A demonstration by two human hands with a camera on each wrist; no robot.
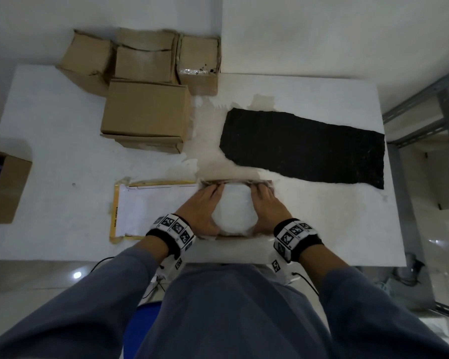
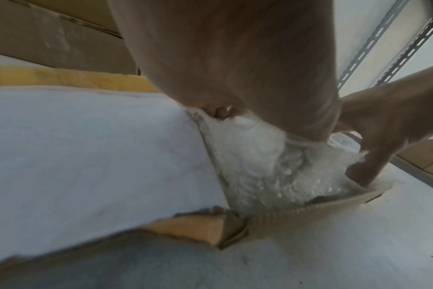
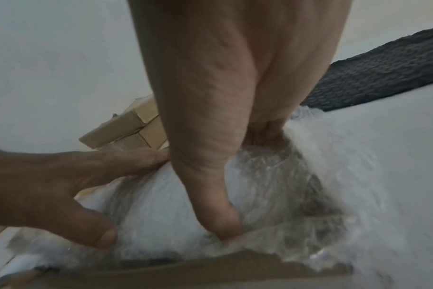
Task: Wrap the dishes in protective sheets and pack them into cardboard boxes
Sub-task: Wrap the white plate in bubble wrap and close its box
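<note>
At the near edge of the white desk [image 1: 62, 120], an open cardboard box [image 3: 210, 273] sits directly in front of the person, with a dish wrapped in bubble wrap [image 1: 234, 211] lying inside it. The left hand [image 1: 200, 211] curls around the bundle's left side, thumb on the near edge and fingers reaching over the far edge. The right hand [image 1: 266, 206] mirrors it on the right side, its thumb pressed down into the wrap by the box's near wall and its fingers tucked in at the far corner. Both hands grip the bundle between them. In the wrist views, clear bubble wrap bunches up around the fingers and over the box's sides.

Just left of the box, touching it, lies a flat white sheet with yellow borders [image 1: 151, 211]. Farther back on the right, a black textured mat [image 1: 309, 146] lies flat on the desk, well apart from the box. Farther back on the left stands a closed cardboard box [image 1: 145, 112], and behind it three more cardboard boxes [image 1: 145, 55] are grouped at the desk's far edge. Another cardboard box [image 1: 8, 187] sits beyond the desk's left side.
</note>
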